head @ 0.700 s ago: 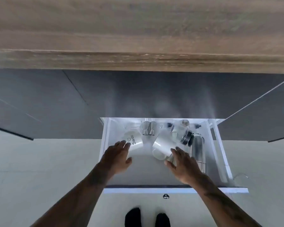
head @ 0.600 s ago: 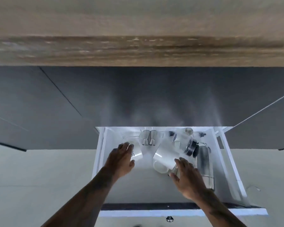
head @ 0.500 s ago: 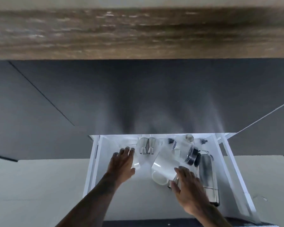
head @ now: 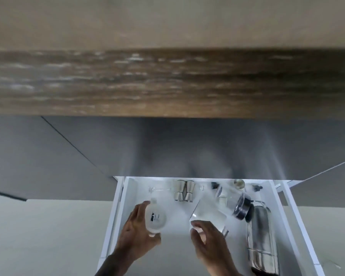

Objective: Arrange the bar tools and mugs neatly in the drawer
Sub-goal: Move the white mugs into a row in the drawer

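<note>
An open white drawer (head: pixel 119 204) sits below a wood-grain bench (head: pixel 167 82) edge and dark grey cabinet fronts, seen from above. Both hands reach into it.

The left hand (head: pixel 136 230) grasps a white mug (head: pixel 155 217) with dark lettering on its side; the fingers curl around the mug's left side and the thumb sits under its near edge. The mug is tilted, near the left wall of the drawer, and whether it touches the drawer floor cannot be told.

The right hand (head: pixel 209 238) closes its fingers on the near rim of a second white mug (head: pixel 209 210), which lies tipped in the middle of the drawer with its bottom pointing toward the back. A small metal piece shows just beside that hand on the right, too blurred to identify.

At the back of the drawer two steel measuring cups (head: pixel 184 191) stand side by side, touching. Left of them lies a clear glass item, hard to make out. To the right of the second mug a clear jar with a dark lid (head: pixel 236 202) lies on its side, the lid toward a tall steel bottle (head: pixel 261 236) that lies lengthwise along the right wall. A few small dark stoppers (head: pixel 257 187) sit near the back right corner.
</note>
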A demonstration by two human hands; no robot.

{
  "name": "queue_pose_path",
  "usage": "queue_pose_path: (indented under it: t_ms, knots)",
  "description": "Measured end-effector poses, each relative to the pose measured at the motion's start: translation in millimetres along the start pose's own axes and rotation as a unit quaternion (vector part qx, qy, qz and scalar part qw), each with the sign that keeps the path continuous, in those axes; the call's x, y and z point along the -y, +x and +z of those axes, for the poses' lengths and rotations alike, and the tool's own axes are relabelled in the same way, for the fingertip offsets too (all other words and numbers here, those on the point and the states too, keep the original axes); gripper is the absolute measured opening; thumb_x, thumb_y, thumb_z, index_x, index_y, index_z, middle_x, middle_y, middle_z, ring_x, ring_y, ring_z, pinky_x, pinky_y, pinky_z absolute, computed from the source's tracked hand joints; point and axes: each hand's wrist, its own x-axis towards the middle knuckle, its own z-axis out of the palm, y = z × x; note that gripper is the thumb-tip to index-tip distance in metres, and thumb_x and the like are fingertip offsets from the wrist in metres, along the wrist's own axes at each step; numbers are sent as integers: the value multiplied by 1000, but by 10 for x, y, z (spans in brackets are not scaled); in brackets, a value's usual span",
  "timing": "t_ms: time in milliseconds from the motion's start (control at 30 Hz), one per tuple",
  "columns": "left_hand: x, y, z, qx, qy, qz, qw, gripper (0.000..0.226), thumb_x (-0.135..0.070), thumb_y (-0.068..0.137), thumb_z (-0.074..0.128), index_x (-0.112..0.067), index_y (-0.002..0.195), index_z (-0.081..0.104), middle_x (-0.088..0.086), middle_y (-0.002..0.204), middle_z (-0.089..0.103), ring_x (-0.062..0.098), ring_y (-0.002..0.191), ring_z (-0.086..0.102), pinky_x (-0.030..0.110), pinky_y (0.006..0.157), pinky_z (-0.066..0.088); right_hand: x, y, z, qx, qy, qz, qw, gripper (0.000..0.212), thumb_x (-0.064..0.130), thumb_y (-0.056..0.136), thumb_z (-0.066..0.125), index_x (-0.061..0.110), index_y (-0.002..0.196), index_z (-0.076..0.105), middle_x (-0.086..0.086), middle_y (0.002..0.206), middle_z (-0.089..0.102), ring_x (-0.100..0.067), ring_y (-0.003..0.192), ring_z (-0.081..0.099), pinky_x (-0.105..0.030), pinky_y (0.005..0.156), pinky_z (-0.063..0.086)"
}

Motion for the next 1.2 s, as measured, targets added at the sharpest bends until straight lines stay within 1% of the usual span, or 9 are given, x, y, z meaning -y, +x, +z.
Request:
queue_pose_path:
  t_ms: [100,200,367,433,533,633,767,967,1200]
  knots:
    - [122,-349,-30,-24,-68,-19,997,84,-32,52,77,-27,130,47,-17,111,55,7,94,64,-2,69,39,305,-24,352,161,113,204,959,44,49,88,63,26,126,61,4,125,66,-5,101,68,-21,95,52]
    - [246,-599,-28,10,-104,-64,993,78,-36,52,76,-37,121,39,-18,107,57,3,85,67,7,63,49,359,-89,816,215,176,274,921,85,86,52,60,42,124,59,3,135,61,-21,123,61,-42,108,48]
    - [496,-686,13,77,-41,-47,995,77,-21,62,72,-26,124,26,-11,118,42,9,106,53,-1,70,36,727,-384,1020,218,78,185,955,32,33,100,47,25,126,64,1,128,66,-8,113,59,-13,84,36]
    - [550,-723,90,68,-25,-52,996,77,-12,58,67,-22,122,27,-5,116,45,17,108,52,6,73,44,671,-439,984,223,53,122,966,32,29,98,46,22,121,67,-1,123,70,-8,106,63,-14,84,41]
    - [498,-809,137,49,36,-64,996,92,-10,45,73,-25,123,26,-1,117,53,24,107,62,31,67,60,212,-265,624,86,-47,-2,995,36,32,82,43,26,106,69,-2,108,71,-19,98,69,-18,84,49]
    - [358,-810,69,24,102,-58,993,112,-24,37,83,-25,132,25,0,127,48,24,109,61,28,59,60,-265,25,22,-65,-236,-78,967,42,24,65,59,12,105,67,-11,109,66,-27,98,58,-38,81,51]
    - [293,-874,40,18,138,-55,989,125,-37,8,82,-17,126,48,13,117,64,31,93,71,31,52,61,-561,241,-365,64,-366,-64,926,96,27,36,92,16,122,51,-11,113,66,-34,97,70,-42,65,60]
    - [-253,-989,190,-143,1,10,990,60,-47,63,61,-24,118,55,11,120,64,26,107,58,38,74,60,-570,407,-183,105,-328,-27,939,102,37,56,87,12,144,43,-9,127,57,-35,116,57,-44,92,50]
    - [-847,-969,469,-109,-204,-74,970,67,-49,60,60,-40,123,40,-13,113,54,8,106,59,21,78,53,-19,89,-350,141,-179,126,966,80,42,64,82,23,133,46,0,114,48,-23,101,55,-27,81,40]
